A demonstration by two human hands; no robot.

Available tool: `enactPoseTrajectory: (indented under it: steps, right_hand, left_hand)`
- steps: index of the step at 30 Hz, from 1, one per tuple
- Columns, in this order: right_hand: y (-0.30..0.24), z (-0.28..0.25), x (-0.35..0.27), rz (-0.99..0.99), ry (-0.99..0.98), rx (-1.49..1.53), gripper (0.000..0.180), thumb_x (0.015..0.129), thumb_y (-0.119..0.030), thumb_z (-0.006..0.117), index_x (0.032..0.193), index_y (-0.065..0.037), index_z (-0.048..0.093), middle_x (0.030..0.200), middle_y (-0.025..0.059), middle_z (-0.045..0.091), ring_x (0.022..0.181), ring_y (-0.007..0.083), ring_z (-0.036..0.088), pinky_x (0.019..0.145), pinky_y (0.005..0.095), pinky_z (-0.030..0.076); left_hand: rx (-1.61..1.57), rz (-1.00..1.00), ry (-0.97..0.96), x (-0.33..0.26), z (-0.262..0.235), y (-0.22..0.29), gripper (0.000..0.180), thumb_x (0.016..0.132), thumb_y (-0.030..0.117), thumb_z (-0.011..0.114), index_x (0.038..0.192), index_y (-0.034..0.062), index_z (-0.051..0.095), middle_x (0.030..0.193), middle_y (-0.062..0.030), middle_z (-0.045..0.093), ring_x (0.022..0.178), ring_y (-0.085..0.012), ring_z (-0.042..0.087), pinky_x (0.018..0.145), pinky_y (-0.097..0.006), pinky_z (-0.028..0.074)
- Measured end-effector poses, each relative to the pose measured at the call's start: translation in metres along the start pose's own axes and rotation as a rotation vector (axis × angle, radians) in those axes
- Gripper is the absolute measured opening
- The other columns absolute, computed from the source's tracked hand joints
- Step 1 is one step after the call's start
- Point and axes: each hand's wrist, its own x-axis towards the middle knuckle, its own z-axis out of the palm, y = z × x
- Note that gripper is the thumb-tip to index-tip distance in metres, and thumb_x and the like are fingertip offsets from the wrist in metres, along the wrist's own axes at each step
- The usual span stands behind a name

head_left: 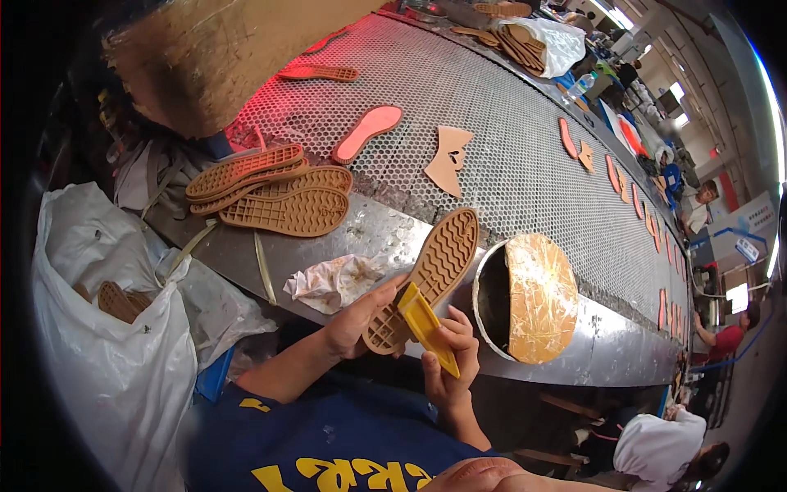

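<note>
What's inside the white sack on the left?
Brown soles show through the opening of the white sack; whatever lies deeper is hidden by its folds.

Through the camera feed I read the sole [447,250] as matt, rough-ridged rubber and the yellow tool [425,324] as smooth plastic. I see metallic honeycomb on the conveyor [525,197], scuffed shiny metal along the table edge [619,338], glossy creased film over the round lid [543,297].

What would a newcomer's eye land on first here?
Probably the bright yellow tool in the right fingers, in front of the brown sole that the left fingers hold near the picture's middle. Beyond them, a pink-faced piece lies on the honeycomb-patterned surface, whose upper-left end glows red.
</note>
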Motion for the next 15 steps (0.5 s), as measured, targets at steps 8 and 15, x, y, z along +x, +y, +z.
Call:
enactPoseTrajectory:
  steps: [8,15]
  right_hand:
    - [-0.016,0.004,0.013,0.039,-0.047,-0.027,0.029,0.088,-0.020,0.063,0.105,-0.001,0.048,0.098,0.0198,0.061,0.098,0.0311,0.061,0.107,0.0604,0.025]
    - [-0.031,0.001,0.027,0.117,-0.136,-0.029,0.027,0.089,-0.026,0.061,0.100,-0.003,0.051,0.087,0.0164,0.064,0.092,0.0292,0.063,0.110,0.0600,0.017]
  left_hand:
    - [-0.008,0.019,0.036,-0.003,-0.004,-0.001,0.063,0.100,0.048,0.026,0.150,0.0133,0.010,0.123,-0.0108,0.051,0.086,-0.0189,0.063,0.060,-0.032,0.056]
    - [0.115,0.128,0.172,-0.006,-0.002,-0.004,0.068,0.100,0.052,0.024,0.150,0.0094,0.006,0.124,-0.0096,0.049,0.097,-0.0167,0.058,0.080,-0.031,0.052]
